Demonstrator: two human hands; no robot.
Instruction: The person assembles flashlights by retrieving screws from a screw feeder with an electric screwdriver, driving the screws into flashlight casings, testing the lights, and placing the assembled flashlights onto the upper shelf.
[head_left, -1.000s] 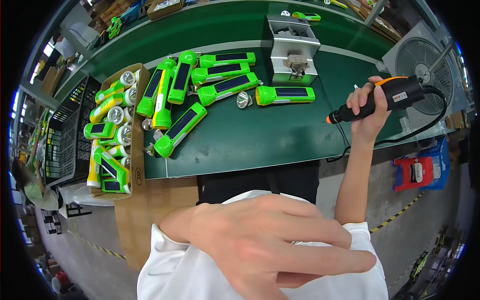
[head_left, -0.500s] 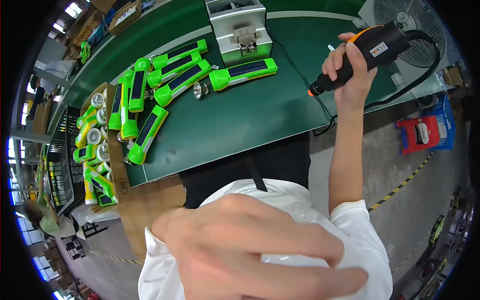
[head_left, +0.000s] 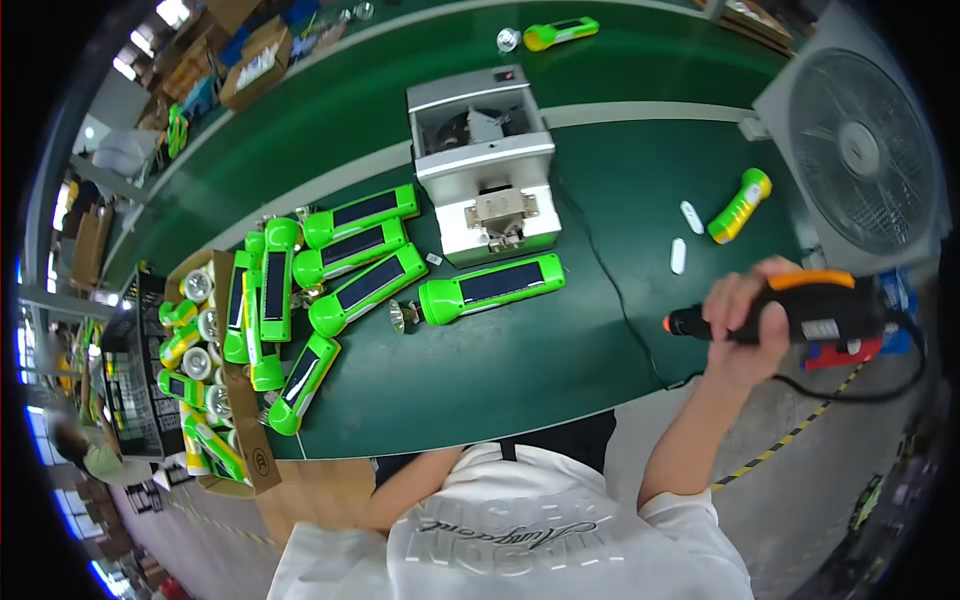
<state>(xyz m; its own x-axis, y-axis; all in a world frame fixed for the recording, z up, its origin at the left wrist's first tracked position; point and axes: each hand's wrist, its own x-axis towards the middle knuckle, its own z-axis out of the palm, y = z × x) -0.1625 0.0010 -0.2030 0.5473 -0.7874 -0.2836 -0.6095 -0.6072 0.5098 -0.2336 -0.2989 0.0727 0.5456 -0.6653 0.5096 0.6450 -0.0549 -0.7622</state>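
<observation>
grips black-and-orange, cylindrical plastic power screwdriver [head_left: 822, 308] in closed right hand [head_left: 738, 310], probably for control; cannot tell state of unseen left hand.

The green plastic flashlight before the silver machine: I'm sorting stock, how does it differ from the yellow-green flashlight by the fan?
The green plastic flashlight shows a dark panel; the yellow-green flashlight shows none. The green one looks longer than the yellow one. The green one lies nearly crosswise; the yellow one slants steeply. Both lie on the green table.

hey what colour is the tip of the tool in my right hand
The tip is orange-red; it shows best in the head view.
</observation>
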